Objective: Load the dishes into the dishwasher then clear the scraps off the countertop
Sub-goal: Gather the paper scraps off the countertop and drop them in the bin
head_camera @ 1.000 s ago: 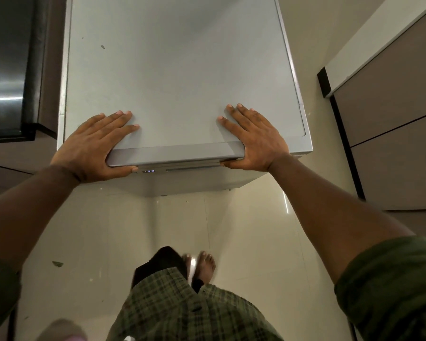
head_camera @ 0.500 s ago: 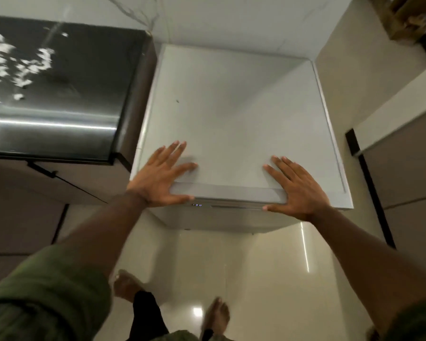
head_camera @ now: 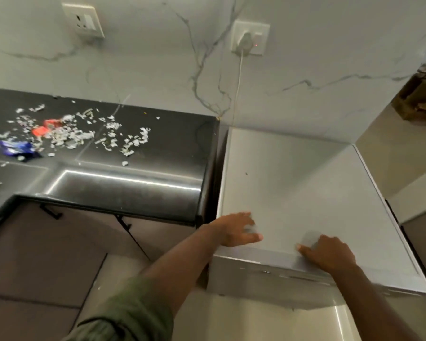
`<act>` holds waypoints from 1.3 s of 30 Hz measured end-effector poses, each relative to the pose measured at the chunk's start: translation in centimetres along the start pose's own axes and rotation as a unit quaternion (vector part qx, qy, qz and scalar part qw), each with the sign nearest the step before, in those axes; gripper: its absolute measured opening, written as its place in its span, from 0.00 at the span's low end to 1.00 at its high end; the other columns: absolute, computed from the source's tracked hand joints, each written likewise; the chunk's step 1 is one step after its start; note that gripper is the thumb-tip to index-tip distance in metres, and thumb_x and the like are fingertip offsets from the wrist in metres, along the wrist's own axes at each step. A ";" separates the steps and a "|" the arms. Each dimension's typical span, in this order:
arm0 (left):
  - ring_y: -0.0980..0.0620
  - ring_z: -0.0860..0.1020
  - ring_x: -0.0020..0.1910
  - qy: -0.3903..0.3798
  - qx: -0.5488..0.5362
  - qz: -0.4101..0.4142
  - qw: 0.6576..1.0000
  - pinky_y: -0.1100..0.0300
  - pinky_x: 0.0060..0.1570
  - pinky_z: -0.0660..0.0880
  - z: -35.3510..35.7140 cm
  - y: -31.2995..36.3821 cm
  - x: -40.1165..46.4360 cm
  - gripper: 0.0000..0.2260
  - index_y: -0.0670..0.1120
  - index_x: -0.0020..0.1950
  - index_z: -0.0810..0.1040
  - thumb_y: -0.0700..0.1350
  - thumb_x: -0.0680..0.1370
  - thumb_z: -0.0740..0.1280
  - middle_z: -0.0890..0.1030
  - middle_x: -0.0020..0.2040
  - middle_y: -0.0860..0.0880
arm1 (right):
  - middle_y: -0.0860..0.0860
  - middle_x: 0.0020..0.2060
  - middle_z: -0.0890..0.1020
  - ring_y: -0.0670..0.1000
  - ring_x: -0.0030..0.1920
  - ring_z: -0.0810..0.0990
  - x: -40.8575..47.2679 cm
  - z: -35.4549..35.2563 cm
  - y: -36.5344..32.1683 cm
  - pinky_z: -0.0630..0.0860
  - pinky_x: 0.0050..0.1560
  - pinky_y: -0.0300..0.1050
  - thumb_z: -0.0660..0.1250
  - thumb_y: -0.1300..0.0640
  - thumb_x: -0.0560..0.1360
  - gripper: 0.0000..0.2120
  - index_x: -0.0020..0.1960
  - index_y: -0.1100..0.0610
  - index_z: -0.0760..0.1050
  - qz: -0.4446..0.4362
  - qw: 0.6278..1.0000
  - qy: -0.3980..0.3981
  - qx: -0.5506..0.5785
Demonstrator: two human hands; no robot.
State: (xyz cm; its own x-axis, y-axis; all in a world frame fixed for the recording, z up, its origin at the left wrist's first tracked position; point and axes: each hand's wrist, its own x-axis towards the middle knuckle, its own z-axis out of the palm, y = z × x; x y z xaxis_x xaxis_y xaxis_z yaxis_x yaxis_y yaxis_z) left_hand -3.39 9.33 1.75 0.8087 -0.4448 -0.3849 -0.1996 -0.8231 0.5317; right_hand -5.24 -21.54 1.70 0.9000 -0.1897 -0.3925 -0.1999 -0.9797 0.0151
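Nearest, two hands rest on the front edge of the closed dishwasher (head_camera: pixel 305 193). The left hand (head_camera: pixel 236 230) and right hand (head_camera: pixel 330 254) are blurred; their fingers look loosely bent, gripping nothing. No dishes show, so loading seems done. Farther left, the scraps (head_camera: pixel 71 134) remain scattered on the dark countertop (head_camera: pixel 158 148), too many to count. Two wall sockets sit farthest back.

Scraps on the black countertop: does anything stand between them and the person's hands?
Nothing visible does. The scraps lie on the open countertop, left of the dishwasher. The left hand and right hand are both at the dishwasher's front edge, with only bare countertop between.
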 end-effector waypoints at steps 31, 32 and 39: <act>0.32 0.40 0.83 0.071 -0.050 -0.465 0.881 0.24 0.74 0.55 -18.0 -34.2 -15.2 0.72 0.53 0.84 0.34 0.85 0.55 0.66 0.35 0.84 0.42 | 0.68 0.82 0.54 0.69 0.83 0.53 3.3 -2.7 -49.3 0.59 0.81 0.62 0.67 0.40 0.81 0.41 0.84 0.60 0.56 -0.230 0.972 -0.048 0.001; 0.32 0.40 0.83 0.067 -0.052 -0.473 0.877 0.24 0.74 0.56 -18.4 -35.0 -15.3 0.72 0.53 0.84 0.34 0.84 0.55 0.67 0.35 0.84 0.43 | 0.70 0.82 0.51 0.72 0.82 0.50 3.7 -2.3 -50.8 0.56 0.82 0.63 0.67 0.40 0.82 0.44 0.85 0.62 0.52 -0.224 0.972 -0.060 -0.029; 0.27 0.35 0.80 -0.009 -0.046 -0.503 0.863 0.21 0.72 0.53 -20.2 -36.2 -13.7 0.79 0.49 0.81 0.28 0.82 0.50 0.72 0.29 0.81 0.37 | 0.65 0.78 0.67 0.76 0.79 0.58 5.2 -4.4 -54.3 0.57 0.79 0.73 0.73 0.47 0.80 0.29 0.76 0.58 0.72 -0.241 0.956 -0.131 -0.105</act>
State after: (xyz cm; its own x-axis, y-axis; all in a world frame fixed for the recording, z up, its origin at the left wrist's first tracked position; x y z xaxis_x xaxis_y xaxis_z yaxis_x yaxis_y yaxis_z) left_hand 3.93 52.32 3.04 0.5376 0.4732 -0.6979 0.6442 -0.7646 -0.0222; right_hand 12.04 30.35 2.86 0.7352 0.2817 -0.6166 0.3201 -0.9460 -0.0506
